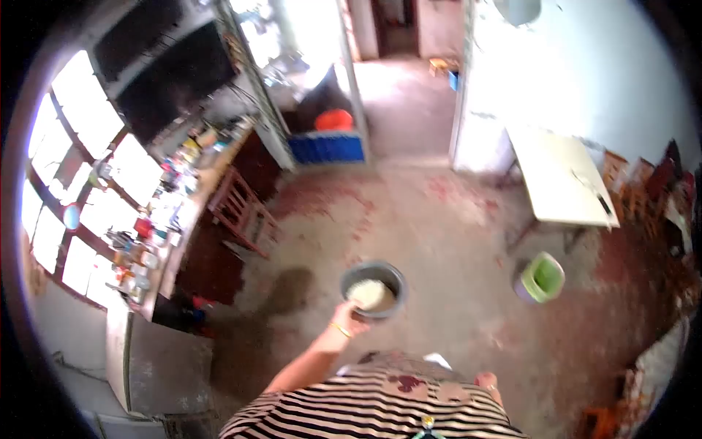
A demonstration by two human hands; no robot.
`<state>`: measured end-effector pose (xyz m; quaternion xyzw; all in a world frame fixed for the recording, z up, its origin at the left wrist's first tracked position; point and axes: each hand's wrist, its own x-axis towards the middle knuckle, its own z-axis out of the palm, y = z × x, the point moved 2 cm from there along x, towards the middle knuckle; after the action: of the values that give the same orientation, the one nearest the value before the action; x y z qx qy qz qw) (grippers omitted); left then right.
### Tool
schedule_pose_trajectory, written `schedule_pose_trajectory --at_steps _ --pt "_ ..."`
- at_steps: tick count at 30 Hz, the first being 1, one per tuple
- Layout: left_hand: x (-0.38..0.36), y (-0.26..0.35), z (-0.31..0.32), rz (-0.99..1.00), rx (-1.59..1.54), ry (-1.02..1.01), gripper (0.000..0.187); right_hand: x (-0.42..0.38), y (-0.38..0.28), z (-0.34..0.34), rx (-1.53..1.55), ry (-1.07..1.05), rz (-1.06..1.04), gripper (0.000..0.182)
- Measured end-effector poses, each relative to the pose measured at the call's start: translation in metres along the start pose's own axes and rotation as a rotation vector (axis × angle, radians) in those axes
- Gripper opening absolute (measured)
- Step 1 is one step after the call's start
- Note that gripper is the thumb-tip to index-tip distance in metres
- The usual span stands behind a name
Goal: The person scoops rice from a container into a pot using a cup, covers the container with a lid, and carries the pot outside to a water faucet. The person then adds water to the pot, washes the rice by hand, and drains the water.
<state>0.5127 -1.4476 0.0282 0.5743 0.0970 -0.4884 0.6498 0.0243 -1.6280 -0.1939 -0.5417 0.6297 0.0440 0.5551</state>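
My left hand (348, 320) is closed on the near rim of a round grey pot (398, 276), held out in front of my body. Inside the pot lies a pale, off-white heap (371, 294) that looks like rice, gathered toward the near side. A yellow bangle circles the left wrist. My right hand (486, 380) hangs low beside the striped shirt (329, 406), small and partly cut off by it. Its fingers are not distinct, and I cannot make out anything in it.
A green-lined bin (542, 279) stands on the floor to the right, near a pale table (559, 175). Along the left wall runs a cluttered desk (191, 208) with a wooden chair (240, 210). Ahead, a doorway (406, 110) opens beside a blue panel (327, 149) and a red basin (334, 120).
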Motion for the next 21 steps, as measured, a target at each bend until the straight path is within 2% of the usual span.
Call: schedule_pose_trajectory --at_steps 1,2,3,4,5,6,7,8,10,12,14,18,21 --pt "0.03 -0.002 -0.002 -0.097 0.012 -0.058 0.064 0.033 -0.003 0.002 -0.248 -0.059 -0.152 0.015" --pt "0.02 0.018 0.023 -0.062 -0.061 -0.095 0.063 0.061 -0.006 0.005 -0.74 -0.075 -0.462 0.015" --pt "0.008 0.032 0.047 -0.035 -0.138 -0.138 0.062 0.086 -0.005 0.008 -1.089 -0.005 -0.761 0.016" --pt "0.027 0.035 0.056 -0.058 -0.229 -0.249 0.062 0.104 -0.025 0.004 -1.011 -0.057 -0.631 0.017" --pt "0.045 0.031 0.058 -0.086 -0.313 -0.368 0.061 0.121 -0.051 0.001 -0.794 -0.074 -0.398 0.017" --pt "0.09 0.011 0.041 -0.155 -0.305 -0.372 0.055 0.137 -0.079 -0.004 -0.61 -0.062 -0.212 0.017" --pt "0.134 0.001 0.028 -0.228 -0.295 -0.372 0.049 0.152 -0.109 -0.008 -0.561 -0.056 -0.168 0.018" --pt "0.138 0.012 0.033 -0.242 -0.2 -0.308 0.044 0.169 -0.137 -0.014 -0.546 -0.053 -0.154 0.018" --pt "0.121 0.057 0.067 0.366 0.518 -0.409 0.044 0.207 -0.188 -0.028 -0.571 -0.064 -0.162 0.019" --pt "0.141 0.086 0.091 0.381 0.57 -0.214 0.041 0.244 -0.235 -0.047 -0.583 -0.063 -0.168 0.02" --pt "0.165 0.083 0.095 -0.21 -0.071 0.193 0.037 0.274 -0.276 -0.066 -0.577 -0.054 -0.164 0.021" --pt "0.214 0.121 0.103 -0.195 -0.29 0.164 0.027 0.332 -0.337 -0.096 -0.538 -0.047 -0.158 0.023" --pt "0.226 0.16 0.138 -0.14 -0.283 0.336 0.028 0.371 -0.376 -0.103 -0.502 -0.05 -0.152 0.024"
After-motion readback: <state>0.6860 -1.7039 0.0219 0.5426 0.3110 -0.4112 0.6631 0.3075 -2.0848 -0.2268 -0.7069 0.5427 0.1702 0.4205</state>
